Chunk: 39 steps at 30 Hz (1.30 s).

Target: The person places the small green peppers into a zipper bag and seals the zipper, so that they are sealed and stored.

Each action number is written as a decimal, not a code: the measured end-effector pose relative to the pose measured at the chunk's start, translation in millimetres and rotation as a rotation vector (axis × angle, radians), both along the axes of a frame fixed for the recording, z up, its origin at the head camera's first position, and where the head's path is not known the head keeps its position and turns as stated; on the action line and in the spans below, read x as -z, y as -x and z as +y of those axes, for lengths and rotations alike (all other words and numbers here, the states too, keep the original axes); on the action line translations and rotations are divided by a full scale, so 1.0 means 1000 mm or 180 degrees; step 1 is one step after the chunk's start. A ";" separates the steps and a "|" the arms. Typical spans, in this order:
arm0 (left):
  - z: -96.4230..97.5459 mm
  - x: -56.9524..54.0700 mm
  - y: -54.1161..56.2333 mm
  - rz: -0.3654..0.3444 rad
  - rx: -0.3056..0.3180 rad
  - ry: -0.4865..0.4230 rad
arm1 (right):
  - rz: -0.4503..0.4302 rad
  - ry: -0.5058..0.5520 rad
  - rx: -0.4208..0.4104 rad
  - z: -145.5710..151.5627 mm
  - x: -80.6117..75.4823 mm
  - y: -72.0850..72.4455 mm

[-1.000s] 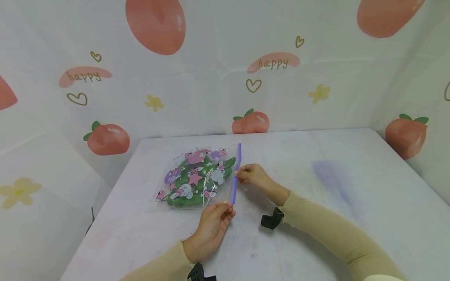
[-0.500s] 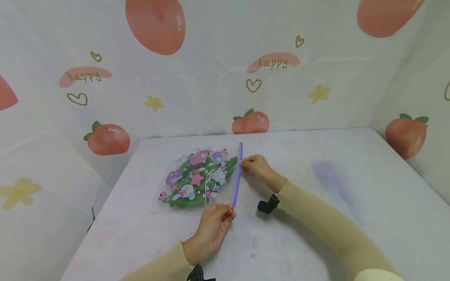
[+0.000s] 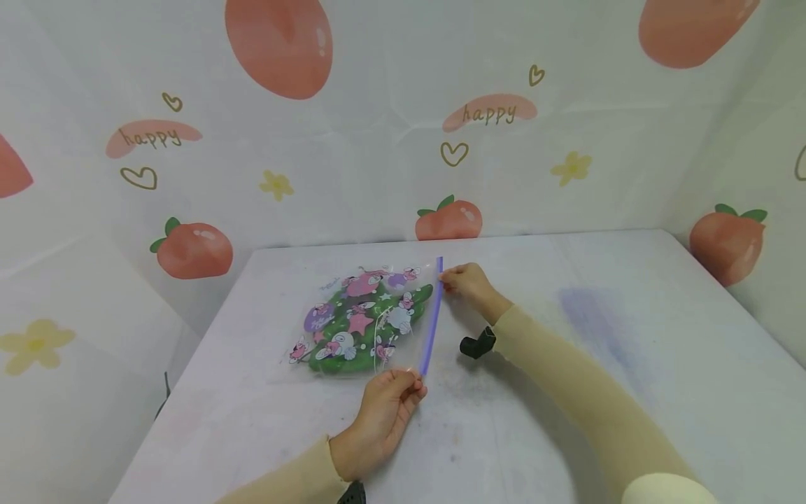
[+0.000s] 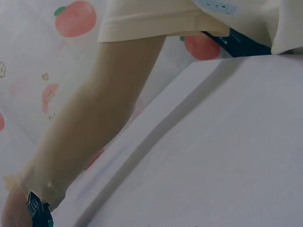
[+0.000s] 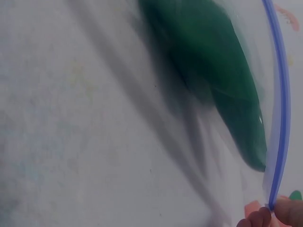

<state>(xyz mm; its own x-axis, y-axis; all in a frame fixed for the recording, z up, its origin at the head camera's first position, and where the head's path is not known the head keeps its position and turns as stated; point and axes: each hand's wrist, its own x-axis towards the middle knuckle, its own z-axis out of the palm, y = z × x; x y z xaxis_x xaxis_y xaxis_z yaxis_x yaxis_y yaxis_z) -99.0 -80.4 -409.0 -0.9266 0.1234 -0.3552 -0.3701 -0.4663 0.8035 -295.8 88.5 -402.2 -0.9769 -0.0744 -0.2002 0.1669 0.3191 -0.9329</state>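
Observation:
A clear zip bag (image 3: 334, 322) printed with pink and purple cartoon figures lies at the left middle of the table. Long green things (image 5: 199, 52) fill it, their exact kind blurred by the print and film. Along its right side runs a purple zip strip (image 3: 432, 315). My left hand (image 3: 384, 413) pinches the strip's near end between thumb and fingers. Close to the far end, my right hand (image 3: 469, 283) pinches the same strip; its fingertips (image 5: 289, 210) show in the right wrist view. In the left wrist view a sleeved arm appears, but not the bag.
The white table (image 3: 529, 434) carries a faint purple stain (image 3: 592, 322) on its right side. Behind it hangs a white backdrop (image 3: 378, 154) with printed fruit. A black wrist camera (image 3: 477, 343) sits below my right wrist.
My right hand has travelled along the zip strip, from about its middle to near the far end. The bag has shifted slightly right; my left hand keeps its pinch on the near end.

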 end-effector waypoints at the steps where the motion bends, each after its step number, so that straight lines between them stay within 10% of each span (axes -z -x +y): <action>1: 0.000 0.000 0.000 -0.0003 0.0002 -0.0002 | -0.0011 -0.0006 0.0000 0.001 -0.001 0.001; 26: 0.003 0.000 -0.003 -0.0018 0.0103 0.0007 | 0.0014 0.0082 0.0216 0.006 -0.005 0.014; 35: -0.005 -0.007 -0.005 -0.0108 0.1357 -0.0192 | -0.0045 0.0105 0.0176 0.011 -0.009 0.013; 39: -0.012 -0.018 -0.004 0.0161 0.1982 0.0265 | -0.0104 0.0125 0.0110 0.011 -0.010 0.011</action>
